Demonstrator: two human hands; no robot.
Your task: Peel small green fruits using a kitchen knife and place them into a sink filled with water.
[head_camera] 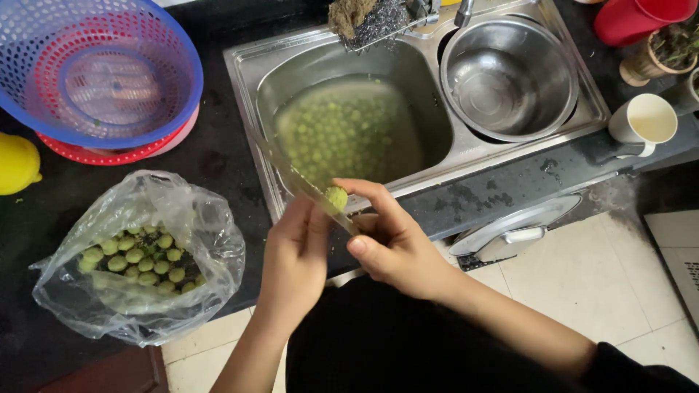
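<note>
**Blade close to fingers over the sink edge**

The right hand [397, 244] is closed around a small round green fruit [336, 197], pinching it between thumb and fingertips just above the near rim of the sink [247, 80]. The left hand [295, 258] is curled shut on the handle of a knife [291, 175], whose long thin blade runs up and to the left and meets the fruit.

The main risk, as I judge it, is the blade slipping off the small, rounded, probably wet fruit and running into the right thumb or fingertips, which sit right beside the edge. The fruit could also pop out of the pinch and drop to the floor or into the water. Wet hands would make both more likely.

The left basin holds cloudy water with many of the same green fruits sunk in it; the right basin holds an empty steel bowl [510, 76]. On the dark counter [218, 160] to the left, near the edge, lies an open clear plastic bag [189, 211] with more green fruits. Farther left stand stacked colanders [182, 80], blue over red, and a yellow object [16, 164]. A white mug [644, 120] sits at the right. A scrubber [368, 22] lies at the far rim. The floor is pale tile, with a steel lid [517, 225] lying near the counter.
</note>
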